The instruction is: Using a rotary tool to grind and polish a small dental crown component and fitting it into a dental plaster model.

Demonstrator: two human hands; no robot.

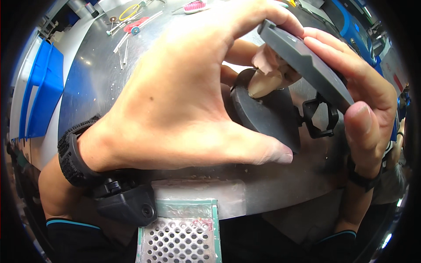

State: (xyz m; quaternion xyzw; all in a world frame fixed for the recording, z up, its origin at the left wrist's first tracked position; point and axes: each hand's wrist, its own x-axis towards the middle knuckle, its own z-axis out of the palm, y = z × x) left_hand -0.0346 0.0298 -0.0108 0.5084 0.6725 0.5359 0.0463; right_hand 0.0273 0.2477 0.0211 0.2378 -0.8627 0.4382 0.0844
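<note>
Between my two hands is a black hinged dental articulator. My left hand (171,101) is curled round its lower plate (269,114), thumb along the near side and fingers partly hidden behind. My right hand (364,83) grips the tilted upper plate (307,63), fingers on its outer face and thumb at the lower edge. The plates stand apart like a half-raised lid, and an angular black hinge frame (320,116) shows at the right. In the gap sit a cream tooth-shaped model (265,83) and a pinkish piece (265,59) above it.
A perforated metal tray (180,239) with a green frame stands at the front edge of the metal table (101,65). Thin rods and small wheel-tipped tools (131,30) lie at the far left, with a pink brush (195,6) behind. Blue bins (44,92) stand left.
</note>
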